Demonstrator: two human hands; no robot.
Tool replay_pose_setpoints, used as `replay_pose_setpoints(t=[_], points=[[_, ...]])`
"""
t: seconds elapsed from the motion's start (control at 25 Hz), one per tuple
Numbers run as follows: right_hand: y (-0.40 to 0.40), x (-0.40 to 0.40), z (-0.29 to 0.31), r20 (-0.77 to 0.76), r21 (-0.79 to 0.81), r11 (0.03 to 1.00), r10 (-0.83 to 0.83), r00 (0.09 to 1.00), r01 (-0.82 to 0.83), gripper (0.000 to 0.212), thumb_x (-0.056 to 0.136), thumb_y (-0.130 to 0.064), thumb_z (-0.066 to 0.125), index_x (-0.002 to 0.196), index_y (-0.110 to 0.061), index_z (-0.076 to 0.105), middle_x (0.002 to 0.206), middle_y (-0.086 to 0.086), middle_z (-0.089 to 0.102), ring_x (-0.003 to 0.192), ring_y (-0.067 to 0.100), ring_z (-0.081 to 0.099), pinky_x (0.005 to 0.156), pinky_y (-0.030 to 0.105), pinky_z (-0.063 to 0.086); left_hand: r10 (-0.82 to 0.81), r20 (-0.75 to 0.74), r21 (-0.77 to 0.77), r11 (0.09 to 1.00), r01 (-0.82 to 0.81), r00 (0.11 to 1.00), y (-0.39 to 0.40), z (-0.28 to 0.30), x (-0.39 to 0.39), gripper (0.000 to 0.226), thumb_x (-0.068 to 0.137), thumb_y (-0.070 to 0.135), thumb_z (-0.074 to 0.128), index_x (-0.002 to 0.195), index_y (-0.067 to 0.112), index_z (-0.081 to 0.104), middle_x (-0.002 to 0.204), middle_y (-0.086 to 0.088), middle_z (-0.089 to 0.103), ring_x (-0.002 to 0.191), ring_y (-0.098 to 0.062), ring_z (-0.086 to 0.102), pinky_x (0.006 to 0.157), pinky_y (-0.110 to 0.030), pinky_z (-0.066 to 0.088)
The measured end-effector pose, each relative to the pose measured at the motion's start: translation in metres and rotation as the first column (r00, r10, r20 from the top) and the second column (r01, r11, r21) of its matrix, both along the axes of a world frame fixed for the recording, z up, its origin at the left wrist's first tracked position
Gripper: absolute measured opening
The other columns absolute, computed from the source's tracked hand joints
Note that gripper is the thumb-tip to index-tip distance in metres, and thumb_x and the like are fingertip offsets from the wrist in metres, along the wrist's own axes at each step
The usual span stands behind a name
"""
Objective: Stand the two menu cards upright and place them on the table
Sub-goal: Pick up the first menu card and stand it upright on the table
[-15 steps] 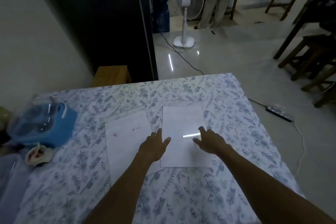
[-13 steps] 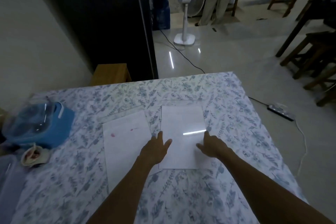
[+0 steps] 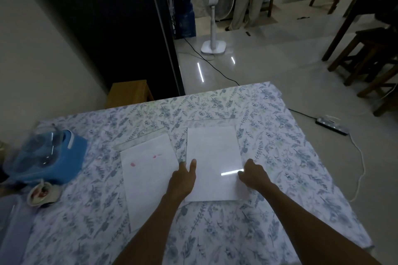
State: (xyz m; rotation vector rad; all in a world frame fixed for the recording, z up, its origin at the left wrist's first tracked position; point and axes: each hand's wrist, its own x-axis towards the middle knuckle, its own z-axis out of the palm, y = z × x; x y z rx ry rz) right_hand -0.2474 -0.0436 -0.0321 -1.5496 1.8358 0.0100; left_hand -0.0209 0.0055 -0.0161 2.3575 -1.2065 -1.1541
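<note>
Two white menu cards in clear holders lie flat, side by side, on the floral tablecloth [image 3: 269, 135]. The left card [image 3: 148, 178] has small pink marks near its top. The right card [image 3: 213, 153] shows a bright glare streak. My left hand [image 3: 183, 178] rests across the gap between the cards, fingers spread, touching the right card's left edge. My right hand [image 3: 254, 175] sits at the right card's right edge, fingers curled down against it. Neither card is lifted.
A blue container with a clear lid [image 3: 47, 157] stands at the table's left, a small bowl [image 3: 42, 194] in front of it. Beyond the table are a white standing fan [image 3: 215, 6], a person's legs [image 3: 247, 0], wooden stools [image 3: 370, 54] and a power strip [image 3: 331, 128].
Both hands have slid outward and slightly back, from the middle of the right card to its left and right edges. The cards stay flat.
</note>
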Motion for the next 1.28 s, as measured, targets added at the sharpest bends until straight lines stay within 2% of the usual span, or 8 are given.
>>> replay_pose_setpoints(t=[0.2, 0.32, 0.52, 0.8, 0.88, 1.04, 1.16, 1.28], points=[[0.034, -0.003, 0.029, 0.039, -0.170, 0.977, -0.120, 0.992, 0.125, 0.021, 0.090, -0.012, 0.049, 0.108, -0.005, 0.058, 0.109, 0.017, 0.066, 0.098, 0.032, 0.060, 0.073, 0.029, 0.039, -0.014, -0.040, -0.068, 0.998, 0.011, 0.999, 0.023, 0.025, 0.008, 0.077, 0.096, 0.068, 0.026, 0.148, 0.013, 0.039, 0.146, -0.019, 0.051, 0.132, -0.036, 0.051, 0.111, -0.045, 0.040], [0.051, -0.005, 0.054, 0.094, -0.249, 0.949, -0.175, 0.980, 0.194, 0.024, 0.090, -0.008, 0.049, 0.106, -0.007, 0.066, 0.108, 0.012, 0.068, 0.097, 0.027, 0.061, 0.074, 0.030, 0.045, -0.079, -0.011, -0.121, 0.990, 0.078, 0.997, 0.040, 0.046, 0.008, 0.064, 0.104, 0.052, 0.027, 0.134, 0.003, 0.056, 0.134, -0.021, 0.060, 0.122, -0.034, 0.057, 0.105, -0.038, 0.044], [0.095, 0.000, 0.102, 0.193, -0.336, 0.892, -0.248, 0.949, 0.302, 0.024, 0.087, -0.007, 0.050, 0.102, -0.009, 0.069, 0.103, 0.010, 0.069, 0.077, 0.018, 0.056, 0.061, 0.028, 0.044, -0.103, 0.003, -0.209, 0.973, 0.101, 0.995, 0.084, 0.082, 0.007, 0.053, 0.107, 0.032, 0.031, 0.112, -0.006, 0.068, 0.121, -0.023, 0.067, 0.111, -0.033, 0.062, 0.091, -0.031, 0.046], [0.139, -0.003, 0.142, 0.333, -0.368, 0.843, -0.275, 0.902, 0.393, 0.023, 0.089, -0.027, 0.062, 0.104, -0.009, 0.063, 0.095, 0.008, 0.067, 0.066, 0.010, 0.058, 0.054, 0.024, 0.044, -0.121, -0.037, -0.267, 0.958, 0.107, 0.992, 0.115, 0.121, 0.009, 0.059, 0.103, 0.047, 0.038, 0.108, -0.001, 0.071, 0.112, -0.018, 0.070, 0.102, -0.031, 0.064, 0.085, -0.033, 0.048], [0.140, -0.003, 0.153, 0.348, -0.377, 0.835, -0.274, 0.897, 0.401, 0.025, 0.089, -0.029, 0.062, 0.106, -0.011, 0.063, 0.096, 0.006, 0.066, 0.064, 0.005, 0.057, 0.052, 0.021, 0.041, -0.140, 0.002, -0.285, 0.949, 0.135, 0.990, 0.113, 0.134, 0.010, 0.063, 0.100, 0.056, 0.037, 0.092, 0.003, 0.071, 0.096, -0.014, 0.070, 0.088, -0.028, 0.064, 0.076, -0.032, 0.046], [0.123, -0.002, 0.176, 0.375, -0.469, 0.788, -0.231, 0.898, 0.398, 0.029, 0.090, -0.036, 0.060, 0.103, -0.010, 0.064, 0.099, 0.005, 0.066, 0.072, 0.008, 0.055, 0.059, 0.023, 0.040, -0.143, 0.035, -0.385, 0.911, 0.145, 0.989, 0.095, 0.158, 0.012, 0.062, 0.097, 0.063, 0.039, 0.056, 0.016, 0.045, 0.064, -0.001, 0.054, 0.064, -0.018, 0.054, 0.062, -0.030, 0.040], [0.093, 0.000, 0.188, 0.391, -0.490, 0.779, -0.204, 0.897, 0.391, 0.035, 0.091, -0.042, 0.058, 0.105, -0.010, 0.064, 0.103, 0.006, 0.067, 0.090, 0.016, 0.055, 0.074, 0.029, 0.040, -0.135, 0.036, -0.426, 0.894, 0.137, 0.990, 0.071, 0.168, 0.018, 0.062, 0.094, 0.067, 0.041, 0.059, 0.017, 0.051, 0.066, -0.002, 0.057, 0.070, -0.022, 0.060, 0.061, -0.030, 0.040], [0.058, 0.004, 0.192, 0.389, -0.521, 0.773, -0.162, 0.907, 0.362, 0.037, 0.093, -0.045, 0.054, 0.104, -0.011, 0.063, 0.106, 0.008, 0.069, 0.092, 0.019, 0.056, 0.075, 0.030, 0.039, -0.128, 0.062, -0.455, 0.879, 0.142, 0.990, 0.041, 0.169, 0.022, 0.065, 0.092, 0.069, 0.039, 0.100, 0.012, 0.069, 0.101, -0.008, 0.071, 0.096, -0.026, 0.066, 0.079, -0.034, 0.051]])
